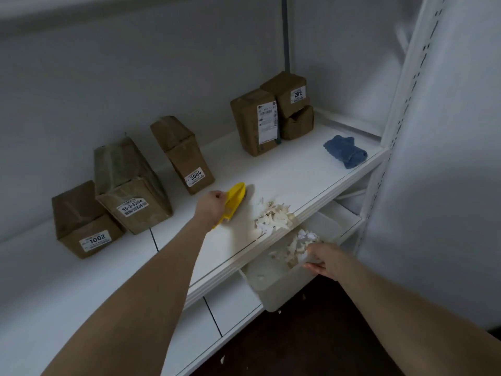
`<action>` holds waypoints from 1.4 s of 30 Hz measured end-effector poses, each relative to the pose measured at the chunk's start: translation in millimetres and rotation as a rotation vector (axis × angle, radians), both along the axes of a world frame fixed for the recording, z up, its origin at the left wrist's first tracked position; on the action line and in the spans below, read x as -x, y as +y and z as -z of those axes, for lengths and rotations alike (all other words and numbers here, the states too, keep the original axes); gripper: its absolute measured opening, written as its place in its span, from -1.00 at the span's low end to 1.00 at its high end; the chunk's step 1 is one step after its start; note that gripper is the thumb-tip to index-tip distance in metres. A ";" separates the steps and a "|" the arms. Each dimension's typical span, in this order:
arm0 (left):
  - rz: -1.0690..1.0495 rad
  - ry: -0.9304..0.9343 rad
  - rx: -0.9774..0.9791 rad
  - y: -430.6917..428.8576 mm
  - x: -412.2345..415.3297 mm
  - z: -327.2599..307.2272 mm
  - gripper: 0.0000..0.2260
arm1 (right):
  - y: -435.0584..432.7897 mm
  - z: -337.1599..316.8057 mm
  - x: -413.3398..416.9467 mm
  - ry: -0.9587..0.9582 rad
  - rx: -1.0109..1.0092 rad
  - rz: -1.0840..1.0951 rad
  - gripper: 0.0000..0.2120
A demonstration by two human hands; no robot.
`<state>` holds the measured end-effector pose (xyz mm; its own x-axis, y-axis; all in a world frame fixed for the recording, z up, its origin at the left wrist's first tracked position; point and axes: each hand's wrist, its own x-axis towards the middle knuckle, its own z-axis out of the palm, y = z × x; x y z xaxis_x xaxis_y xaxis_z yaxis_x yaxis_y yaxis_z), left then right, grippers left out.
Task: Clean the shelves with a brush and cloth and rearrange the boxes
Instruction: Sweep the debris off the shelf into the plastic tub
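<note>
- The brush (233, 200) is yellow plastic, with its bristles down on the white shelf (298, 169) near the middle of the front edge.
- The left hand (210, 210) is closed around the brush handle, and the brush body sticks out beyond the knuckles toward the back of the shelf.
- A pile of pale paper scraps (272, 217) lies at the front edge of the shelf, just to the right of the brush.
- The right hand (325, 260) grips the rim of a white bin (271, 283), held just below the front edge under the scraps; more scraps lie inside it.
- The blue cloth (345, 151) lies folded near the right front corner of the shelf, well apart from both hands.
- Brown boxes stand along the back edge: one labelled 1002 (84, 226) at the left, a larger one (130, 185) touching it, one labelled 3004 (181, 154) just behind the brush, tilted.
- A cluster of boxes (271, 112) stands toward the back right corner, one with a long white label in front and two stacked behind it.
</note>
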<state>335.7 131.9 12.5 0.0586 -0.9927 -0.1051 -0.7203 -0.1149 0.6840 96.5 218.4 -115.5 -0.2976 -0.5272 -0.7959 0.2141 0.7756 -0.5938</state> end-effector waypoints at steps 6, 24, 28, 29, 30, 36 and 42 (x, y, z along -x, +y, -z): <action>-0.182 -0.034 -0.093 18.4 -5.8 -0.7 -0.70 | -3.5 -3.6 -4.6 -0.033 0.015 -0.008 -0.56; 0.033 -0.211 0.075 -14.7 57.3 -2.5 -0.69 | 6.6 -11.2 1.7 -0.056 -0.008 -0.012 -0.61; 0.180 -0.192 0.023 -29.0 67.0 2.2 -0.73 | 10.3 -8.7 5.5 -0.078 -0.031 0.038 -0.62; 0.216 -0.150 0.003 -28.7 69.9 3.1 -0.74 | 10.4 -8.4 7.3 -0.070 -0.037 0.044 -0.61; 0.248 -0.115 -0.022 -26.6 71.4 3.1 -0.74 | 10.5 -7.6 8.4 -0.060 -0.044 0.047 -0.60; 0.459 -0.067 -0.115 -7.5 61.9 -6.2 -0.71 | 5.8 -7.0 2.7 -0.056 -0.017 0.057 -0.63; 0.153 -0.085 0.044 5.6 26.8 2.0 -0.74 | 4.3 -7.3 5.0 -0.044 0.014 0.031 -0.63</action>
<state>309.0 137.5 10.5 -0.0866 -0.9943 -0.0624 -0.7827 0.0292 0.6217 91.4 222.7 -108.3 -0.2791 -0.5294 -0.8012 0.2643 0.7597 -0.5941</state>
